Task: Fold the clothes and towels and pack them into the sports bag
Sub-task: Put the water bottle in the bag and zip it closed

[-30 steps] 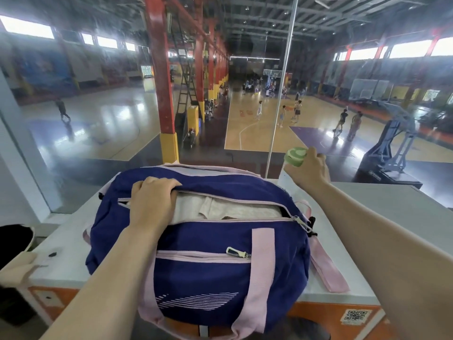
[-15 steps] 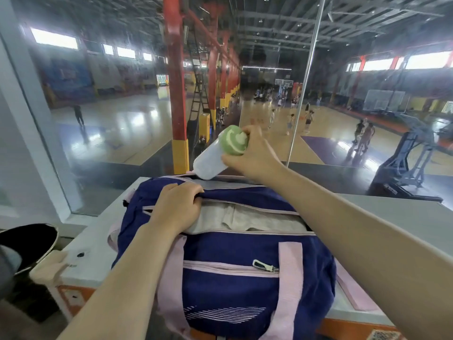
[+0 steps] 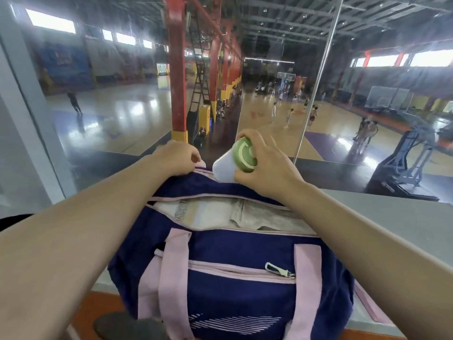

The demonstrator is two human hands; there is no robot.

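Note:
A navy sports bag (image 3: pixel 235 290) with pink straps sits on a grey ledge (image 3: pixel 392 222) in front of me. Its top zipper is open, showing folded pale cloth (image 3: pixel 220 214) inside. My left hand (image 3: pixel 176 158) pinches the pink trim at the bag's far edge. My right hand (image 3: pixel 264 165) grips a white bottle with a green cap (image 3: pixel 235 160), tilted with its base down at the bag's far side, cap toward me.
A glass wall (image 3: pixel 122 106) rises just behind the ledge, with a sports hall below. A thin metal pole (image 3: pixel 316 77) runs up behind my right hand. A dark object (image 3: pixel 127 327) lies at the lower left under the bag.
My left hand left the zipper opening and moved to the bag's far edge. My right hand brought the bottle from the right, over the bag, and lowered it to the far side.

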